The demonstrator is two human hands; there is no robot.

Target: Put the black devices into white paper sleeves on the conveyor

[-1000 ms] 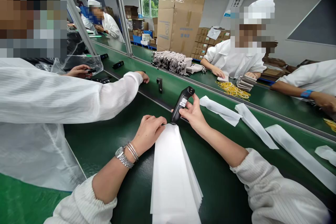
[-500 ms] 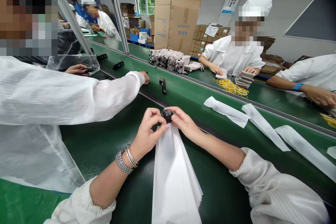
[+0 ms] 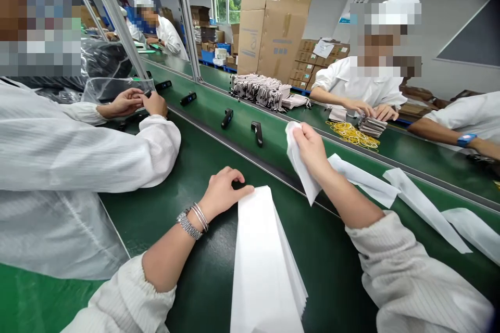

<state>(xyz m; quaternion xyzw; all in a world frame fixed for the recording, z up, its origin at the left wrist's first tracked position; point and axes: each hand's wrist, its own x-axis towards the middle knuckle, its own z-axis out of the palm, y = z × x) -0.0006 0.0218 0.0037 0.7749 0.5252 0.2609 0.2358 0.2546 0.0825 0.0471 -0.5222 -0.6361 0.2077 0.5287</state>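
Your R hand [image 3: 309, 146] grips a white sleeve [image 3: 299, 164], fingers closed. Your L hand [image 3: 225, 190] is part-open w/ thumb touching the sleeve stack [image 3: 261, 250] on the tabletop [image 3: 207, 260].

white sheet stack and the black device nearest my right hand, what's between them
A dark strip with a silver edge crosses between the white sheet stack and the black device, with bare green surface either side, in the head view.

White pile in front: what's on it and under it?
The left hand has its thumb on the far end of the white pile. Green tabletop shows around it; what's underneath is covered.
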